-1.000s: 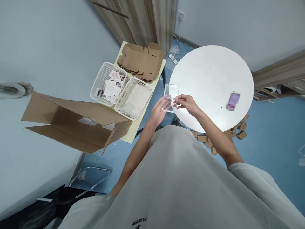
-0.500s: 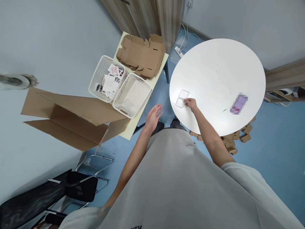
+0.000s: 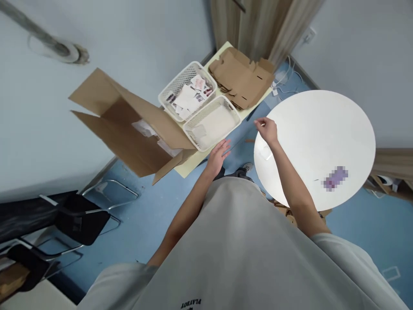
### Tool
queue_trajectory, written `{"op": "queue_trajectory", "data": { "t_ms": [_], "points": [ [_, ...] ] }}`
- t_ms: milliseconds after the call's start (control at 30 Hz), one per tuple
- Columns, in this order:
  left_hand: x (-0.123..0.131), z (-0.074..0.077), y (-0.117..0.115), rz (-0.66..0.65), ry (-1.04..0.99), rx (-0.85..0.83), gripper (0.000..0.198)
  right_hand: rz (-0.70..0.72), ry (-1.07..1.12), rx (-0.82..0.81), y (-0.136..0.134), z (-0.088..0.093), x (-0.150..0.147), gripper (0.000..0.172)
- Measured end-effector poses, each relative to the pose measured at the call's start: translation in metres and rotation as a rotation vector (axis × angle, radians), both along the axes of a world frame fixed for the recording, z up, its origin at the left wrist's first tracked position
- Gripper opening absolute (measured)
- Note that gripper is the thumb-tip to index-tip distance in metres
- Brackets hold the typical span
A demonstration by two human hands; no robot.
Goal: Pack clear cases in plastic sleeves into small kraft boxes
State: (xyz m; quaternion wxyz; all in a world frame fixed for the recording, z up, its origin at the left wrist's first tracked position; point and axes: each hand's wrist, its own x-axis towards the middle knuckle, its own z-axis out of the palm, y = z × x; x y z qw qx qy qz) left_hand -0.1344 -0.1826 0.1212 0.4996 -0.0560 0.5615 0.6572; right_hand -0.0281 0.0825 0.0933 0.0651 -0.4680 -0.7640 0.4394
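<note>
My left hand (image 3: 220, 156) is open, fingers stretched out, hovering just off the near edge of a white mesh basket (image 3: 213, 122) that holds clear plastic pieces. My right hand (image 3: 266, 129) hangs over the left rim of the round white table (image 3: 322, 129), its fingers curled into a loose pinch with nothing visible in them. A small clear plastic case (image 3: 265, 151) lies on the table just below that hand, beside my wrist. Neither hand touches it.
A second mesh basket (image 3: 187, 92) holds printed cards. Flat brown cardboard blanks (image 3: 240, 75) lie behind the baskets on a pale yellow side table. A large open cardboard box (image 3: 129, 125) stands at the left. A pixelated purple item (image 3: 335, 177) lies on the round table. A black chair (image 3: 74, 219) stands at lower left.
My right hand has let go of the clear case on the round table and lifted toward the baskets. My left hand stays open. The view has swung to the left.
</note>
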Motion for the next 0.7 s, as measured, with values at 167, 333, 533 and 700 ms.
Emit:
{"op": "queue_trajectory", "data": {
  "t_ms": [167, 333, 533, 700],
  "points": [
    [-0.026, 0.002, -0.024, 0.015, -0.012, 0.052, 0.066, 0.378, 0.026, 0.117, -0.023, 0.014, -0.165, 0.038],
    [-0.046, 0.007, -0.046, -0.059, -0.032, 0.122, 0.068, 0.553, -0.167, 0.157, -0.037, -0.022, -0.292, 0.036],
    [-0.053, -0.001, -0.057, -0.013, -0.083, 0.151, 0.078, 0.608, -0.373, 0.274, -0.024, -0.072, -0.376, 0.051],
    [-0.054, -0.012, -0.064, 0.022, -0.127, 0.131, 0.086, 0.617, -0.439, 0.317, -0.016, -0.093, -0.399, 0.063]
  ]
}}
